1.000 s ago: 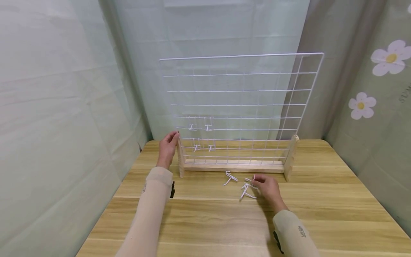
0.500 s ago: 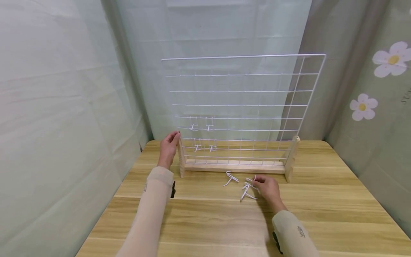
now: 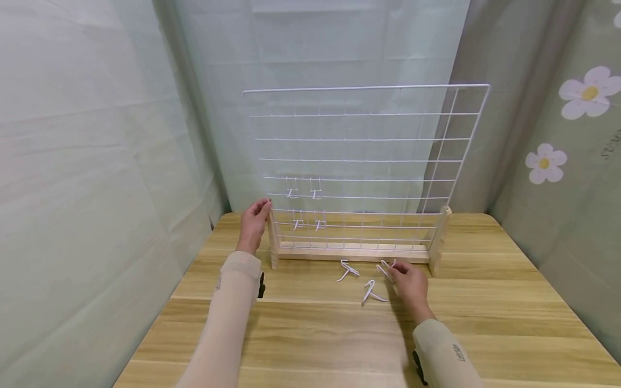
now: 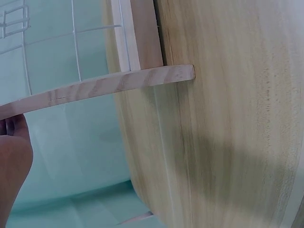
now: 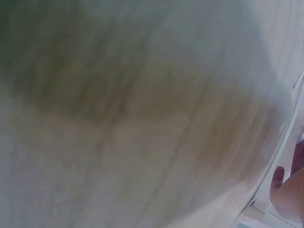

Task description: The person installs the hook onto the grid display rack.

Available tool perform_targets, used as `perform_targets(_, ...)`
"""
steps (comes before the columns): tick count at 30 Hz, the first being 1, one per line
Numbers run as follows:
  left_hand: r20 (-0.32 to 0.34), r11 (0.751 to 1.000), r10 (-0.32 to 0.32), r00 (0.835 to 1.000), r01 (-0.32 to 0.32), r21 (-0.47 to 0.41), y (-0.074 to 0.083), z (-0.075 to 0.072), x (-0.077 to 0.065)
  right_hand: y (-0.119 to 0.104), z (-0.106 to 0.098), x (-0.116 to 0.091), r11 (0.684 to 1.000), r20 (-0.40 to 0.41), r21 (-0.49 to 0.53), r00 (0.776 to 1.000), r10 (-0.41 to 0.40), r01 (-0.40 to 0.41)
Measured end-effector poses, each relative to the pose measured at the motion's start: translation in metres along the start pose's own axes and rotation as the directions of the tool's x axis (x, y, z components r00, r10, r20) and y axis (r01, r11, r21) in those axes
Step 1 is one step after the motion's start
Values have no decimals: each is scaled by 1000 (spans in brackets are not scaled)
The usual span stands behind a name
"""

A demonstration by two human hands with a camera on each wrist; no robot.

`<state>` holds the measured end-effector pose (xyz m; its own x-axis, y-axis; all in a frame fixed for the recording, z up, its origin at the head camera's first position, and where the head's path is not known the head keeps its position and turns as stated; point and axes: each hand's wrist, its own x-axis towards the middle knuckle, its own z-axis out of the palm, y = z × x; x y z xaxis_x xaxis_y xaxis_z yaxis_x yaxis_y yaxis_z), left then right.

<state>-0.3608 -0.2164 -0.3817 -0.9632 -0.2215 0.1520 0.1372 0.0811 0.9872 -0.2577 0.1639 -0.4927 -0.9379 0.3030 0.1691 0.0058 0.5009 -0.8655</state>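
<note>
A white wire grid rack (image 3: 364,88) stands upright in a pale wooden base (image 3: 354,251). My left hand (image 3: 253,223) grips the upper end of its left wooden post (image 3: 273,242); in the left wrist view, curled fingers meet that post (image 4: 95,88). Between the fingertips of my right hand (image 3: 410,284), a white wire hook (image 3: 383,268) is pinched, just above the table. Two more loose hooks lie nearby, one hook (image 3: 347,270) in front of the base and another hook (image 3: 372,293) nearer me. The right wrist view is blurred and shows only part of the right hand (image 5: 289,194).
Several white hooks hang on the grid's lower left, such as the upper hook (image 3: 291,193) and the lower hook (image 3: 319,223). The right wooden post (image 3: 439,245) is behind my right hand. Pale curtains (image 3: 121,161) enclose the wooden table (image 3: 301,345).
My right hand has shifted slightly right and away from me, drawing its hook apart from the hook lying nearest me. The left hand stays on the post.
</note>
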Motion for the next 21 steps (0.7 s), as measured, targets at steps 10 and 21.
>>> perform_targets(10, 13, 1000, -11, 1000, 11, -6, 3, 0, -1, -7, 5, -1, 999, -180, 41, 984, 5, 2)
perform_targets(21, 11, 999, -30, 999, 30, -10, 4, 1, -1, -24, 6, 5, 993, -376, 102, 927, -21, 64)
